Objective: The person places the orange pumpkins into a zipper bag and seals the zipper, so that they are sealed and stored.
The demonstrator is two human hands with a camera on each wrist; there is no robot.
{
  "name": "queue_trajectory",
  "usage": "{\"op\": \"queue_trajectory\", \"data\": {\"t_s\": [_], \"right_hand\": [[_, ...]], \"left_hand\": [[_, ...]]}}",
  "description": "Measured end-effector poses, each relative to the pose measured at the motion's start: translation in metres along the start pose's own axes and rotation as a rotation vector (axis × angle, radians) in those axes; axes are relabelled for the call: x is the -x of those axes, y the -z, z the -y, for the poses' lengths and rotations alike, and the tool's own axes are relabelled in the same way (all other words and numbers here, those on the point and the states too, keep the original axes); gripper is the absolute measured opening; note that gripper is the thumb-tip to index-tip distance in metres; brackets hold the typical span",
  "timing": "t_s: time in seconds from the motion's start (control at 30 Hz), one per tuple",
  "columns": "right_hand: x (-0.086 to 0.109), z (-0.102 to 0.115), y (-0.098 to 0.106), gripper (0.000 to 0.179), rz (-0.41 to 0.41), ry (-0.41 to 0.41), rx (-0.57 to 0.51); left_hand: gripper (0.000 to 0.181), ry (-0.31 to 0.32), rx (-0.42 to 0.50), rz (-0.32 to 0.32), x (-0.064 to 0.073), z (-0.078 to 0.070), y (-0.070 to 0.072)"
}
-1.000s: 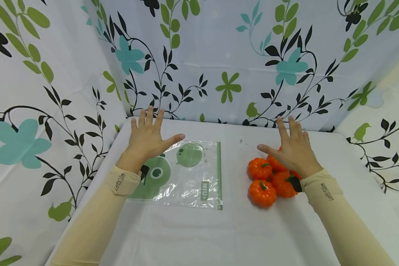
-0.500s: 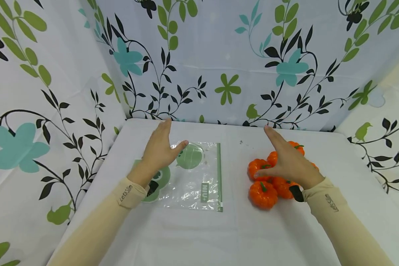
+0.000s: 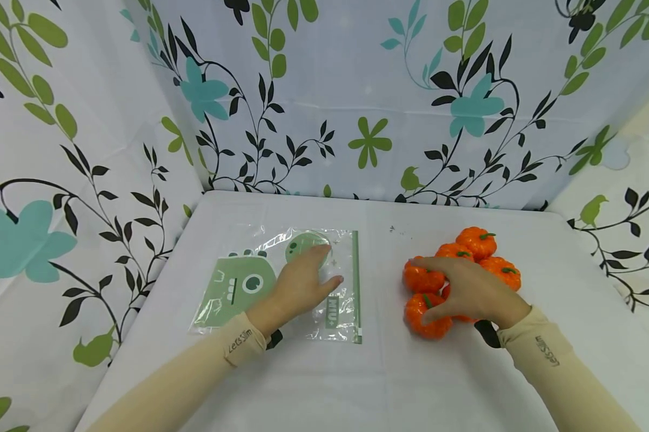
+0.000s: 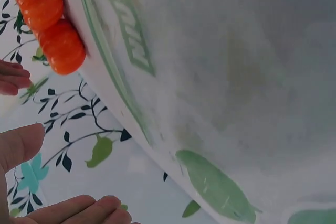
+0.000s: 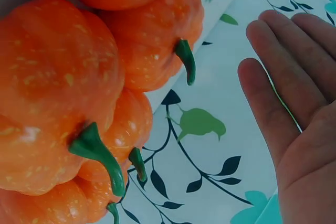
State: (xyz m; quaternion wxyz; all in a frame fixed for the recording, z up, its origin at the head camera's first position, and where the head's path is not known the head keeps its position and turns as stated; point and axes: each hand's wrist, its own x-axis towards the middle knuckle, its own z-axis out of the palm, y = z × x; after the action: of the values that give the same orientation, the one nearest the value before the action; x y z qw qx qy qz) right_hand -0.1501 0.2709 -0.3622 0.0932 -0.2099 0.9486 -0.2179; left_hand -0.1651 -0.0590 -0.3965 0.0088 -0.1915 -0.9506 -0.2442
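Observation:
A clear zip bag (image 3: 243, 288) with green cartoon prints lies flat on the white table. My left hand (image 3: 297, 288) hovers over its right half, thumb and fingers apart, holding nothing. The bag's green zip strip (image 4: 113, 72) fills one side of the left wrist view. Several small orange pumpkins (image 3: 476, 241) with green stems sit clustered to the right. Over that cluster is my right hand (image 3: 472, 291), its fingers extended and thumb spread, covering part of the pumpkins. In the right wrist view the fingers are straight and apart from the nearest pumpkin (image 5: 58, 93).
The white table (image 3: 324, 390) backs onto a curtain (image 3: 324, 102) printed with leaves and flowers, which also rises at the left and right sides. A strip of table separates the bag from the pumpkins.
My left hand has moved right and toward me, from the bag's left part to over its right half. My right hand has turned inward and come lower over the pumpkins.

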Motion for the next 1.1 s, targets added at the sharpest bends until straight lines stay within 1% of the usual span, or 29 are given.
{"op": "queue_trajectory", "data": {"t_s": [0.17,0.2,0.33,0.43,0.53,0.67,0.77,0.83,0.93,1.1], "right_hand": [[0.003,-0.001,-0.007,0.083,0.035,0.034,-0.002],[0.003,-0.001,-0.009,0.082,0.044,0.036,-0.002],[0.004,-0.002,-0.013,0.081,0.066,0.031,0.026],[0.005,-0.003,-0.016,0.082,0.074,0.027,0.061],[0.006,-0.005,-0.019,0.083,0.069,0.046,0.1],[0.008,-0.006,-0.021,0.082,0.066,0.078,0.141],[0.009,-0.007,-0.023,0.084,0.077,0.087,0.157],[0.009,-0.007,-0.024,0.085,0.085,0.093,0.163],[0.009,-0.006,-0.025,0.088,0.093,0.107,0.179],[0.011,-0.005,-0.028,0.091,0.1,0.127,0.214]], "left_hand": [[0.068,-0.027,-0.061,0.056,0.003,-0.009,-0.016],[0.068,-0.033,-0.059,0.062,0.003,-0.01,-0.018],[0.068,-0.066,-0.067,0.077,0.005,-0.015,-0.027],[0.07,-0.076,-0.098,0.092,0.006,-0.018,-0.032],[0.074,-0.065,-0.141,0.123,0.007,-0.021,-0.039],[0.083,-0.03,-0.193,0.199,0.008,-0.021,-0.048],[0.089,-0.005,-0.226,0.24,0.009,-0.021,-0.054],[0.09,0.005,-0.246,0.241,0.01,-0.022,-0.058],[0.091,0.021,-0.271,0.222,0.01,-0.025,-0.062],[0.089,0.033,-0.345,0.191,0.009,-0.031,-0.069]]}}
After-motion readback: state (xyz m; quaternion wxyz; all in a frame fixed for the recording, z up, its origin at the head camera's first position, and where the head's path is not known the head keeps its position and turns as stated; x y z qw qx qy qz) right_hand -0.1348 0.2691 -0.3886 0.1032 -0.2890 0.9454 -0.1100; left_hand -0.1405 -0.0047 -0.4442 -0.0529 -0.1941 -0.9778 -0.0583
